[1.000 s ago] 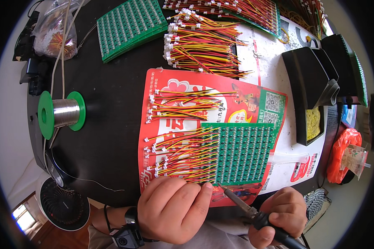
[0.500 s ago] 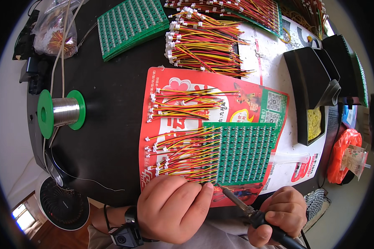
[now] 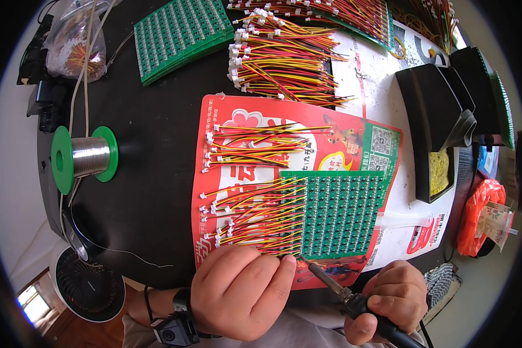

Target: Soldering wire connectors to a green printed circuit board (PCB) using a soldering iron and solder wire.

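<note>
My right hand (image 3: pixel 395 301) is closed round the dark handle of a soldering iron (image 3: pixel 329 282). The iron's tip touches or nearly touches the lower left corner of a green circuit board panel (image 3: pixel 343 214), close to my left fingertips. My left hand (image 3: pixel 242 293) is pinched at that same corner, on the end of a connector wire (image 3: pixel 287 253); the fingers hide most of it. Several red, yellow and black wires (image 3: pixel 261 211) with white plugs run from the panel's left edge. More loose connector wires (image 3: pixel 255 145) lie above them on a red printed sheet (image 3: pixel 214 110).
At the left stands a green spool of solder wire (image 3: pixel 90 155). Stacked green panels (image 3: pixel 182 37) and a thick pile of connector wires (image 3: pixel 284 61) lie at the back. On the right are a black holder (image 3: pixel 432 104) with a yellow sponge (image 3: pixel 439 174) and a red plastic bag (image 3: pixel 478 214).
The soldering iron's tip has shifted slightly left, nearer my left fingertips. My left hand stays almost still at the panel's corner.
</note>
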Tool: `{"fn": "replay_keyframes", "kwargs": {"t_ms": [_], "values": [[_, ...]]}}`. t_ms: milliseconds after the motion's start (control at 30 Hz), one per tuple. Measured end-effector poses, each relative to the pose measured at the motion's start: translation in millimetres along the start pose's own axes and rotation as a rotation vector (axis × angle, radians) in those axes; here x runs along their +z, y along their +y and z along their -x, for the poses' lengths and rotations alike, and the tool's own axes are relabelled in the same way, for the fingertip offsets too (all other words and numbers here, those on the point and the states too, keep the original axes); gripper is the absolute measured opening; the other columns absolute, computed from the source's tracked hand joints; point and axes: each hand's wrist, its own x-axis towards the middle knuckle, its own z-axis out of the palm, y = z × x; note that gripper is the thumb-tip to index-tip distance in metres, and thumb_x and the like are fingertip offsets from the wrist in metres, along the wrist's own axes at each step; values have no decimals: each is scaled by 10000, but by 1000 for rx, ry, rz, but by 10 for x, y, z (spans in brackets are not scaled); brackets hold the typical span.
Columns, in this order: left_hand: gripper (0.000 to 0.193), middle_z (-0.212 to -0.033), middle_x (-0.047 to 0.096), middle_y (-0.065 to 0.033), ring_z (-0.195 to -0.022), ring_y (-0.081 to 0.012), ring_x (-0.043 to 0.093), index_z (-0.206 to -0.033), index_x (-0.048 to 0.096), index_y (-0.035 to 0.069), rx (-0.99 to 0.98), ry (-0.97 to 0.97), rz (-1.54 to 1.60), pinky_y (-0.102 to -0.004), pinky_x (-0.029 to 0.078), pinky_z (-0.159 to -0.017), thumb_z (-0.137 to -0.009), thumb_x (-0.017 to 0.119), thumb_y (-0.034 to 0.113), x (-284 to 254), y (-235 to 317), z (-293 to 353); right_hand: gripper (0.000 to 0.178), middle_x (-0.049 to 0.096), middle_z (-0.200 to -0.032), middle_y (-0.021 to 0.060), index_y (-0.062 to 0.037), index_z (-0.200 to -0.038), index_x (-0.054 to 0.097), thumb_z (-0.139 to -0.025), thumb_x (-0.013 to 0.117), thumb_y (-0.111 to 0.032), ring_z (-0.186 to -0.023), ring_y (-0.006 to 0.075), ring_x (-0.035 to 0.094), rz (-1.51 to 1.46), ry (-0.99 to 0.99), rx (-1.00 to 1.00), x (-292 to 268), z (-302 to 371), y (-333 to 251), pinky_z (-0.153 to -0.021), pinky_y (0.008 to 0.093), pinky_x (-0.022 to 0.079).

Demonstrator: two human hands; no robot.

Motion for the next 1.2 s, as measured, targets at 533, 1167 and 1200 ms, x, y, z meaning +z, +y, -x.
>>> {"fn": "replay_keyframes", "kwargs": {"t_ms": [533,1167,1200], "values": [[216,-778,631,-67,-657,-224,569,-867,722,-10,6,-13,18,-322,448,-513,-651,735,-9,4,-27,-2,270,478,-563,25,-28,-785,544,-838,711,-232,-442,137,470,-51,-70,-8,-44,-163,-24,-384,274,355],[184,-807,624,-68,-711,-225,595,-894,711,-15,39,-16,-6,-341,500,-565,-714,734,13,-10,-37,-26,249,480,-611,55,22,-837,544,-903,677,-178,-493,178,503,-189,-71,-111,-133,-194,18,-386,293,400],[187,-814,619,-67,-729,-219,617,-913,708,-15,59,-11,-20,-349,534,-597,-735,710,42,-5,-36,-41,229,515,-627,67,23,-867,573,-905,677,-177,-509,191,529,-183,-69,-106,-171,-195,5,-408,300,424]]}}
